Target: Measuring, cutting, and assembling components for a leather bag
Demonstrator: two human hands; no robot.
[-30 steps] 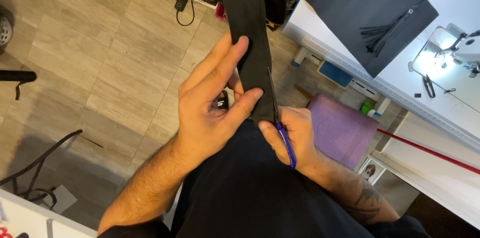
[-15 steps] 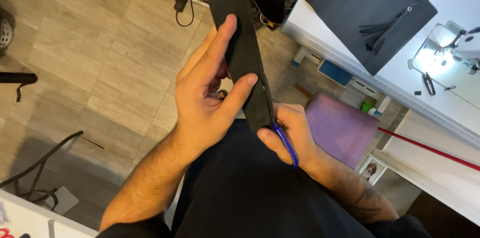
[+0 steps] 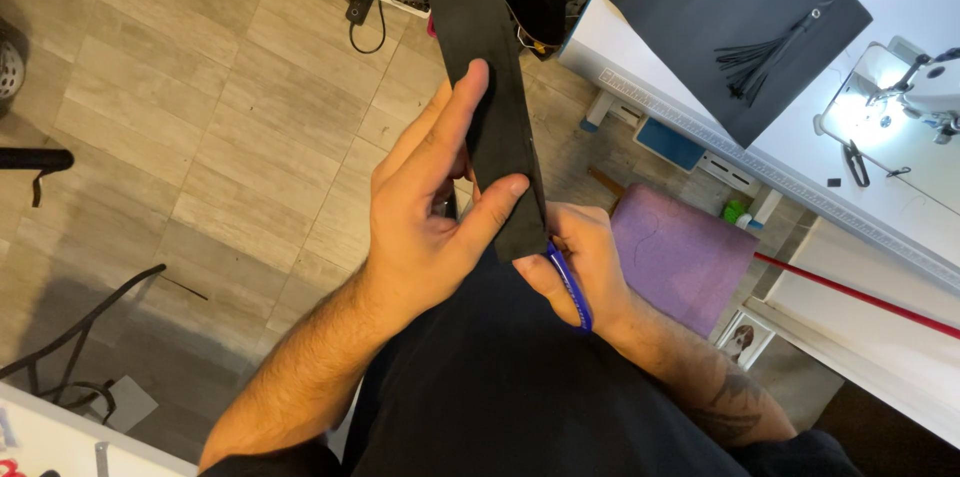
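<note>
A long black fabric strip (image 3: 480, 47) runs from my lap up and away over the floor. My left hand (image 3: 430, 207) pinches it between thumb and flat fingers, the thumb lying on top of the cloth. Just below and to the right, my right hand (image 3: 580, 262) is closed on blue-handled scissors (image 3: 570, 287); only the handle shows, at the strip's right edge, and the blades are hidden under the fabric. More black fabric (image 3: 500, 387) covers my lap.
A white sewing table (image 3: 900, 217) at right carries a black square cloth with a tassel (image 3: 740, 27), a lit sewing machine (image 3: 920, 87) and small snips (image 3: 855, 162). A purple mat (image 3: 680, 257) lies on the floor below it. Black cables (image 3: 70, 337) trail at lower left.
My left hand has slid farther up the strip, fingers stretching out. The right hand with the scissors stays at the strip's right edge.
</note>
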